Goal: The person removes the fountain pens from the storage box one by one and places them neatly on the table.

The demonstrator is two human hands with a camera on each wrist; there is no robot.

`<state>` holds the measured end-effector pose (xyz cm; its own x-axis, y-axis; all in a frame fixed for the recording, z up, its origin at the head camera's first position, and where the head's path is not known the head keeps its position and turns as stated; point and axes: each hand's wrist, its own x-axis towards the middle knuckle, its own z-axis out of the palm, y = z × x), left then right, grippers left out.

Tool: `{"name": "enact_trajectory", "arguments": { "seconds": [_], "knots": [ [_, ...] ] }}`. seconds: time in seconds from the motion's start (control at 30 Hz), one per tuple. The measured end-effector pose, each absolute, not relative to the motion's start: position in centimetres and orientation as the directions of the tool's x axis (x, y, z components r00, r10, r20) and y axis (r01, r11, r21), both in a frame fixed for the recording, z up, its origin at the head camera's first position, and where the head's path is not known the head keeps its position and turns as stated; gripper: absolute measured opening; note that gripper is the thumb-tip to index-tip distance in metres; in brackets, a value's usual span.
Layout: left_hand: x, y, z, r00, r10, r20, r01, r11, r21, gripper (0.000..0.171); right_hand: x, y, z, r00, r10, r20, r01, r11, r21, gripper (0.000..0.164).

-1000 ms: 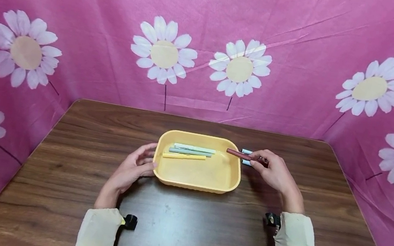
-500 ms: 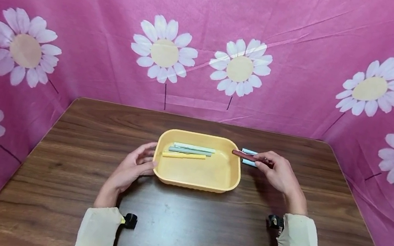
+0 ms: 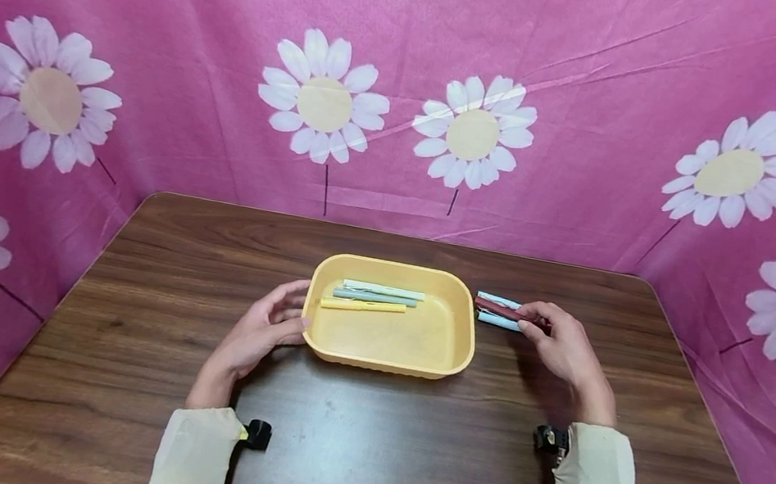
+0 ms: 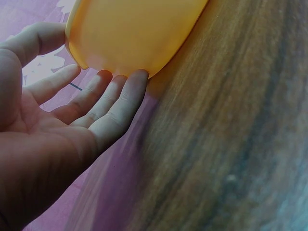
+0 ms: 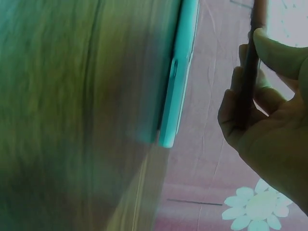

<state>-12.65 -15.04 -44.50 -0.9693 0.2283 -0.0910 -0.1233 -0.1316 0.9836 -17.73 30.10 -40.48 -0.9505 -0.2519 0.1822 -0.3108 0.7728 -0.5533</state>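
My left hand [image 3: 261, 333] holds the left end of the yellow tray [image 3: 385, 366]: the thumb tip laps the rim while the fingertips touch the outer wall in the left wrist view. Inside the tray lie a pale mint pen [image 3: 384, 291], a grey-green pen [image 3: 390, 301] and a yellow pen [image 3: 364, 306], roughly side by side. Just right of the tray, my right hand [image 3: 566, 350] pinches a dark red pen [image 3: 498, 309] between thumb and fingers. Two light blue pens, a far one [image 3: 499, 300] and a near one [image 3: 498, 321], lie beneath it, partly covered.
The brown wooden table [image 3: 366, 454] reaches back to a pink cloth [image 3: 419, 23] printed with white daisies, which also hangs at both sides. A black strap mount sits at the left wrist [image 3: 257, 434] and the right wrist [image 3: 549, 440].
My right hand has moved right with the dark red pen, whose tip passed from over the tray to outside its right rim. The left hand and the tray have stayed put.
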Motion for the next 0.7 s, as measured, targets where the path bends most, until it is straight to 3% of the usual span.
{"name": "enact_trajectory", "arguments": {
  "seconds": [0.7],
  "knots": [
    [-12.61, -14.95, -44.3, -0.968, 0.228, -0.103, -0.132, -0.118, 0.984, 0.064, -18.25, 31.15, -41.56, -0.958, -0.285, 0.026, -0.255, 0.809, -0.529, 0.01]
  ]
}}
